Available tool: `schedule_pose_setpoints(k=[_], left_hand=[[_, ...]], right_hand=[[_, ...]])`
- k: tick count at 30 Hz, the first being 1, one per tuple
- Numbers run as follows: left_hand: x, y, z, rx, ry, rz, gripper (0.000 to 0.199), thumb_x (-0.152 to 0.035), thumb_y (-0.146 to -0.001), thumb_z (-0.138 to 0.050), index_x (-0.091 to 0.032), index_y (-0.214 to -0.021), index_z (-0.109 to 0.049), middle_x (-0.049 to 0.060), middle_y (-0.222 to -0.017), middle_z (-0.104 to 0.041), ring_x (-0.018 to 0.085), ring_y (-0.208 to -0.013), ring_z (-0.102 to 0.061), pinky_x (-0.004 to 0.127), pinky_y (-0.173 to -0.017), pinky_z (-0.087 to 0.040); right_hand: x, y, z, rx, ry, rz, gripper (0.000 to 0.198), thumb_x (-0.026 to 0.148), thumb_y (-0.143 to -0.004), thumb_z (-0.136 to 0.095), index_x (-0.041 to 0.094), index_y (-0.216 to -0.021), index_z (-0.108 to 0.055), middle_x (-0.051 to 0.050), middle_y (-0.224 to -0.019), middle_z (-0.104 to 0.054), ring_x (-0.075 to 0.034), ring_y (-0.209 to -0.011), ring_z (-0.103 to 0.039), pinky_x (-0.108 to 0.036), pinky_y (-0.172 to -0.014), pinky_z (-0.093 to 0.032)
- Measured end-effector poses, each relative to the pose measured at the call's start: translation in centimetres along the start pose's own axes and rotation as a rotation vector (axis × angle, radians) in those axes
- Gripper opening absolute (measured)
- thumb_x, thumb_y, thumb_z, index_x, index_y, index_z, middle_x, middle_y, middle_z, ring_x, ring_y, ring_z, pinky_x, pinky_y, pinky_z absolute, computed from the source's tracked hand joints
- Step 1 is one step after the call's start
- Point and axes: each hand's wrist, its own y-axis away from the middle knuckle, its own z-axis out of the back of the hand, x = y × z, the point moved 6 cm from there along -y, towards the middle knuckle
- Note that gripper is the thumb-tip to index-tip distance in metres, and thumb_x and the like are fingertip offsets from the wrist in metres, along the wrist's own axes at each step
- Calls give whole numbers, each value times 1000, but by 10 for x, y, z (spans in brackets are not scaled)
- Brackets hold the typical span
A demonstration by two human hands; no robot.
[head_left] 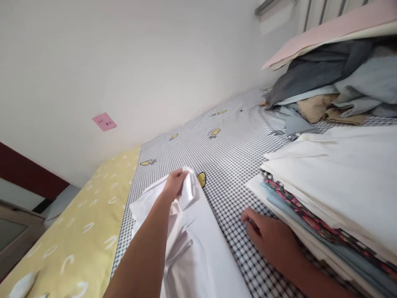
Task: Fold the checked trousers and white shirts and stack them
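A smooth white shirt (201, 244) lies lengthwise on the bed in front of me, partly folded, with creases along its left side. My left hand (176, 182) pinches its far end, where the cloth is doubled over near the collar. Right of the shirt, my right hand (263, 229) rests on the checked bed sheet (229, 153), fingers loosely curled and nothing visible in them. Beside that hand rises a stack of folded clothes (335, 165), white on top, with floral, blue and checked layers below.
Beyond the stack sits a loose heap of grey and tan clothes (335, 78) under a pink sheet-like piece (335, 29). Yellow patterned bedding (102, 207) covers the left side. A pink note (104, 121) is stuck to the white wall (149, 62).
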Motion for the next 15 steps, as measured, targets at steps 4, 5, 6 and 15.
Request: schedule_pose_setpoints(k=[4,5,6,15], left_hand=[[-12,11,-5,-88,-294,-30,53,-12,-72,-70,-25,-123,-64,15,-153,-49,35,-144,-42,59,-118,-28],[-16,20,-1,-120,-341,-36,59,-10,-75,-66,-27,-131,-59,15,-161,-38,34,-150,-33,62,-121,-19],[-21,32,5,-147,-389,-60,61,-9,-80,-60,-29,-137,-54,14,-165,-30,32,-153,-28,62,-122,-13],[35,269,49,-300,-396,-366,37,-26,-94,-41,-38,-106,-74,4,-133,-68,26,-130,-59,56,-114,-43]], right_hand=[[1,-1,0,-11,-2,7,20,24,-91,-41,27,-86,-60,4,-69,-72,-18,-61,-67,-27,-58,-35],[1,-1,0,-21,10,15,21,24,-91,-41,27,-86,-61,3,-68,-72,-18,-61,-67,-27,-58,-34],[2,-1,1,-30,31,23,21,23,-91,-41,26,-86,-61,3,-67,-71,-18,-61,-66,-27,-58,-33],[14,1,4,-20,244,55,21,21,-96,-41,23,-93,-62,1,-68,-70,-17,-62,-64,-29,-57,-23]])
